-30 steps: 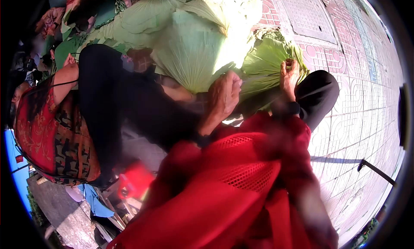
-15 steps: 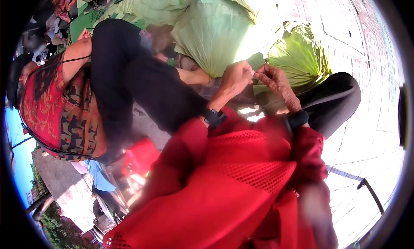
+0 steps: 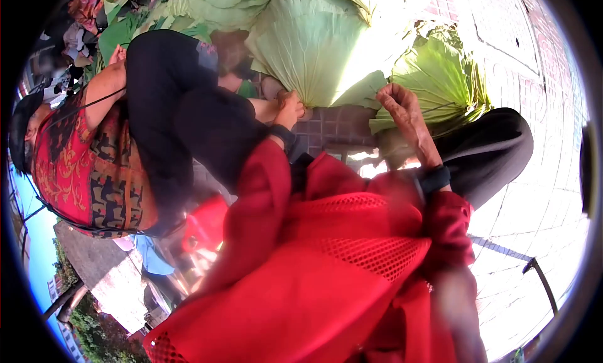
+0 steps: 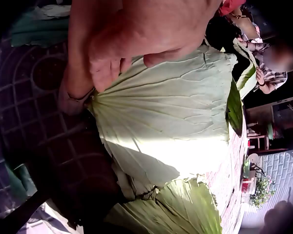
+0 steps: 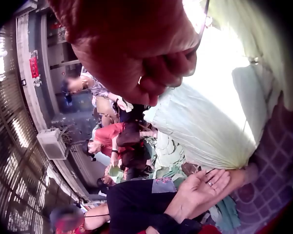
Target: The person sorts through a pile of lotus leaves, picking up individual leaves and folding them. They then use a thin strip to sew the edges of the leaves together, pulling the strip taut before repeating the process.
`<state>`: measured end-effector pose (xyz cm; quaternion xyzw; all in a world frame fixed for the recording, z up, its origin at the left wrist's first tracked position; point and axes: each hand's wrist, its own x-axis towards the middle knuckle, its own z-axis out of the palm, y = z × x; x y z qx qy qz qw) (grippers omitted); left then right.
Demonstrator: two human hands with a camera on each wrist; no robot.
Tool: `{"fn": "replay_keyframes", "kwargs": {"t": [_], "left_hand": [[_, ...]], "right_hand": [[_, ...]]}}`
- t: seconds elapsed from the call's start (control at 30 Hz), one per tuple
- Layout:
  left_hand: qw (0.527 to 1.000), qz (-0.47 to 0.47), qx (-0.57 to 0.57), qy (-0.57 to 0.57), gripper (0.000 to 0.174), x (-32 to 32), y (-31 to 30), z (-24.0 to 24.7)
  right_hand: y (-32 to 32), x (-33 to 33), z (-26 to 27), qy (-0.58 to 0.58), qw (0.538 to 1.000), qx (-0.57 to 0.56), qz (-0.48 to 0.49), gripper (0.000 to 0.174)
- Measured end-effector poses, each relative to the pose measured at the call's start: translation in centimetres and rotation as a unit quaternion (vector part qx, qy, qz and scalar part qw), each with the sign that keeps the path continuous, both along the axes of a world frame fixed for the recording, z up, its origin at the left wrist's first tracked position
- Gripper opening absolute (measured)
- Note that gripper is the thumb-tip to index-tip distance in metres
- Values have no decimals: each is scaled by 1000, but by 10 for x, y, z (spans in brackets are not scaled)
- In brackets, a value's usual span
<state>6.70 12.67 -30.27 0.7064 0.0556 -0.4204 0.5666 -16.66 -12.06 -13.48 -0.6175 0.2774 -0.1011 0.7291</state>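
My left hand [image 3: 289,110] is beside the narrow, gathered end of a stack of large pale green leaves [image 3: 308,52]. In the right wrist view its palm [image 5: 202,190] faces up, with the fingers extended and a ring on one. My right hand [image 3: 405,108] is raised near a second, yellower leaf bundle [image 3: 433,77]. Its fingers are curled and pinch a thin, dark, needle-like thing [image 5: 203,24]. A bare foot [image 4: 75,102] lies next to the pale stack's gathered end in the left wrist view.
A person in a red patterned top [image 3: 94,162] sits close on the left. More leaves [image 3: 207,11] lie behind. Several people sit farther off; one wears a red shirt [image 5: 110,136]. A red object [image 3: 204,225] lies at lower left. Paving [image 3: 502,218] extends on the right.
My hands came together in front of the leaves, then parted. The left has moved left to the pale stack's gathered end and opened; the right, earlier at the yellower bundle, remains raised before it.
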Motion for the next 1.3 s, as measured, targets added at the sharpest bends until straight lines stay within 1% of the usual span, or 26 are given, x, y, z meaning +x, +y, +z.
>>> {"fn": "replay_keyframes", "kwargs": {"t": [0.07,0.13,0.17,0.2,0.23,0.27,0.3,0.37,0.47,0.5,0.53,0.57,0.63,0.67,0.7,0.77,0.8,0.87,0.93,0.97,1.03,1.07,1.17,1.23,1.27,1.3], "left_hand": [[1000,-24,16,12,42,-13,4,5],[998,-48,27,20,46,-22,4,6],[999,-34,22,22,48,-23,1,4],[999,-20,17,23,49,-22,1,-7],[1000,-6,12,24,51,-21,0,-12],[999,8,-6,32,55,-21,-3,-11],[997,36,-18,59,55,-17,-6,-15],[988,93,-39,115,54,-12,-9,-29],[988,65,-72,120,47,-9,-9,-33],[988,74,-36,131,45,-9,-14,-29],[986,83,1,143,42,-10,-23,-20],[983,92,38,154,40,-12,-30,-10],[991,34,-10,127,38,-14,-32,-4],[993,6,-34,115,38,-18,-30,0],[992,7,-57,109,38,-18,-28,-4],[990,9,-103,98,38,-21,-22,-13],[989,23,-100,104,37,-22,-21,-15],[988,47,-98,111,36,-17,-25,-20],[992,46,-85,84,37,-20,-28,-9],[993,45,-80,69,37,-20,-30,-3],[994,51,-60,77,37,-19,-34,2],[994,54,-50,82,37,-20,-37,7],[987,125,-7,103,34,-21,-46,32],[994,100,7,46,33,-23,-50,46],[996,86,14,16,33,-23,-52,53],[998,21,32,-59,32,-19,-51,46]], "right_hand": [[-1,3,2,23,1000,11,-4,20],[6,7,16,42,999,14,-5,13],[6,10,22,48,999,12,-6,14],[4,7,12,-44,988,148,-13,14],[2,8,-4,-21,999,30,6,13],[-1,9,-21,8,996,-88,18,12],[1,8,-3,33,998,-44,6,13],[2,6,-9,27,998,-61,-20,15],[4,10,1,24,998,-44,-32,20],[4,12,6,23,999,-31,-33,21],[2,12,6,42,999,-16,-7,21],[-1,10,6,62,998,0,19,25],[-4,6,3,84,995,9,45,31],[-5,4,1,89,995,3,47,32],[-6,4,-1,91,995,-6,48,32],[-6,8,-17,84,995,-53,12,20],[-5,9,-18,81,994,-76,-6,20],[-5,9,-17,69,997,-40,-13,18],[-5,4,-16,64,998,-9,-21,17],[-6,1,-22,62,998,3,-25,16],[-9,-3,-41,55,998,3,-34,15],[-11,-3,-50,52,998,-9,-38,15],[-17,0,-63,27,996,-87,11,14],[-21,4,-68,35,992,-114,32,14],[-22,8,-72,54,992,-109,27,15],[-21,7,-71,63,993,-100,28,16]]}}
